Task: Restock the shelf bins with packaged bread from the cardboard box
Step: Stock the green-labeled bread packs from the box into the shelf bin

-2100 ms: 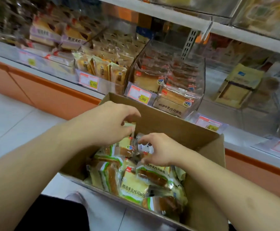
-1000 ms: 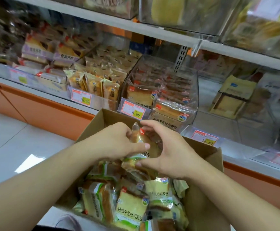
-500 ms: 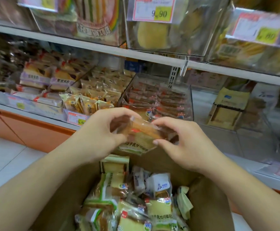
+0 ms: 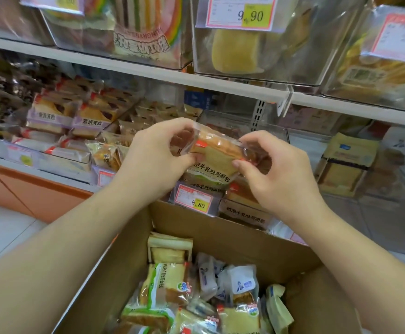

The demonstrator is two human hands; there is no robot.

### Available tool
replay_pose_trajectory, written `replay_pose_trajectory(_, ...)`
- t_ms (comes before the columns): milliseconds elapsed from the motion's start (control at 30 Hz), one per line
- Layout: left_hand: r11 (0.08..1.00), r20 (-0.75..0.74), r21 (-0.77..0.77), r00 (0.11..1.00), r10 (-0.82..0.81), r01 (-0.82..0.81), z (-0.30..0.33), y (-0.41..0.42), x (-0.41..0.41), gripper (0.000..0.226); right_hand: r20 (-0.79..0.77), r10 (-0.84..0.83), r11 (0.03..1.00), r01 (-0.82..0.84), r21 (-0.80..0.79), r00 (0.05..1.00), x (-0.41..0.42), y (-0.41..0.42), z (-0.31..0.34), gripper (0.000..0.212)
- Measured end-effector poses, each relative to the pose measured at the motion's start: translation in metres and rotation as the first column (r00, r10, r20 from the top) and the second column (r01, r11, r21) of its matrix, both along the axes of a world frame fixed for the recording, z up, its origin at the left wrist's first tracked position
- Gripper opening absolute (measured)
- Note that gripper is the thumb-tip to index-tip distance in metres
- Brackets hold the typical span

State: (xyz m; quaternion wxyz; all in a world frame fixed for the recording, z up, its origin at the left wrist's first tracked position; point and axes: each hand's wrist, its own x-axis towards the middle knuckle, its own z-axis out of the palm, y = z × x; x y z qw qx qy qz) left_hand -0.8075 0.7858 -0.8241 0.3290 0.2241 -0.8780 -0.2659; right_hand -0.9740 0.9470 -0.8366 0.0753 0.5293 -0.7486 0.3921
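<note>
Shop shelving of clear plastic bins (image 4: 244,121); above the brown cardboard box (image 4: 232,235), left hand (image 4: 155,155) and right hand (image 4: 273,169) pinching one crinkly bread packet (image 4: 213,155).

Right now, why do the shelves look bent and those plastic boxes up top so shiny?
Head view: the wide-angle lens bows the upper shelf edge and stretches the forearms at the borders; store light glares off the clear bins and the bread packet in both hands; the far-left packs look soft and dim.

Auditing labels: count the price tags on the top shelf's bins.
3: left tag, cropped at the top; 9.90 tag at centre; right tag, cut by the edge. Others may lie out of frame.
</note>
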Motion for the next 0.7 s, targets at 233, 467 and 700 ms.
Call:
replay_pose_trajectory(233,0.999,0.242,-0.011,0.97,0.036,-0.035,-0.031,-0.009,-0.007,0.045,-0.09,-0.014,0.986,0.028,0.164,0.996,-0.007,-0.009,-0.024,0.027)
replay_pose_trajectory(467,0.987,0.151,-0.162,0.988,0.012,0.012,-0.03,-0.009,-0.008,0.074,-0.182,-0.054,0.978,0.089,0.188,0.982,-0.009,-0.014,-0.026,0.027)
replay_pose_trajectory(700,0.915,0.211,-0.404,0.97,0.118,-0.024,-0.04,-0.016,-0.008,0.032,-0.23,-0.013,0.962,0.075,0.262,0.973,-0.004,-0.021,-0.031,0.029)
